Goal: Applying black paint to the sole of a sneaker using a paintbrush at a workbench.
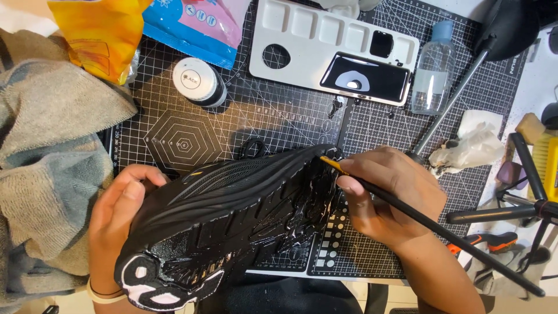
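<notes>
Your left hand (119, 218) cups the heel end of a black sneaker (232, 221), fingers curled over its upper edge, holding it sole-up above the cutting mat (232, 122). The shoe's long axis runs diagonally: heel toward lower left, near your body, toe toward upper right, ending just beside your right hand. The sole is glossy black with wet paint over most of its length; the heel patch (152, 282) shows white.

Your right hand (386, 197) is closed in a pencil grip on a paintbrush (442, 232). The black handle slants down to the lower right; the yellowish ferrule end points upper left and touches the toe of the sole.

Beyond the shoe on the mat: a white paint palette (308, 35) with black paint in two wells, a white-lidded jar (197, 81), and a clear bottle (433, 70) with a blue cap. A grey towel (52, 168) lies at left, crumpled tissue (471, 145) at right.
</notes>
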